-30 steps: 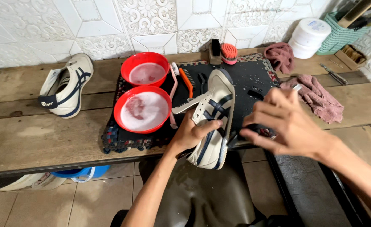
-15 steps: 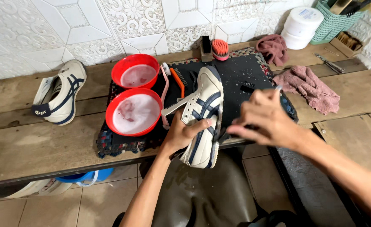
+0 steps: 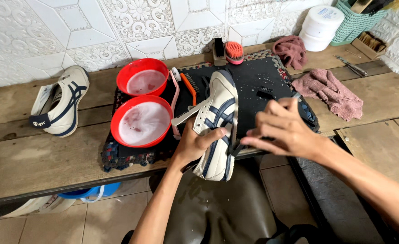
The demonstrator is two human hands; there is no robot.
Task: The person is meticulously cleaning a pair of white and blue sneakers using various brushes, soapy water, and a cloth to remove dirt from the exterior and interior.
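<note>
- Two hands on one cream sneaker w/ navy stripes [image 3: 217, 129], held at the front edge of the wooden tabletop [image 3: 41, 158], toe pointing away, heel hanging over the edge above a dark apron on the lap [image 3: 222, 212].
- Left hand [image 3: 195, 144] grips the sneaker from the left side, thumb across the upper, fingers wrapped underneath; closed around it.
- Right hand [image 3: 283, 129] is just beside the sneaker's right side, fingers curled over a small dark brush [image 3: 235, 147] that touches the sole edge; brush mostly hidden, so can't tell more than that it's pinched.
- Sneaker sits partly over a black wet mat [image 3: 263, 79] w/ a patterned border, spread mid-tabletop.
- 2 red bowls on the mat's left part: near bowl [image 3: 141, 121] w/ foamy water, far bowl [image 3: 143, 77] w/ cloudy water, rims nearly touching.
- Between bowls & sneaker: a pink-handled brush [image 3: 177, 97] & an orange brush [image 3: 189, 83], lying side by side.
- At the mat's back edge: a red-bristled brush [image 3: 234, 52] next to a dark block-shaped brush [image 3: 218, 49].
- 2nd matching sneaker [image 3: 59, 101] lies well to the left on bare wood.
- Right of the mat: pink rag [image 3: 330, 88]; darker maroon rag [image 3: 290, 49] behind it, near a white tub [image 3: 320, 27] & a green basket [image 3: 358, 20].
- Metal tool [image 3: 351, 65] near the pink rag, far right.
- Blue basin [image 3: 88, 192] shows under the tabletop, on the tiled floor.
</note>
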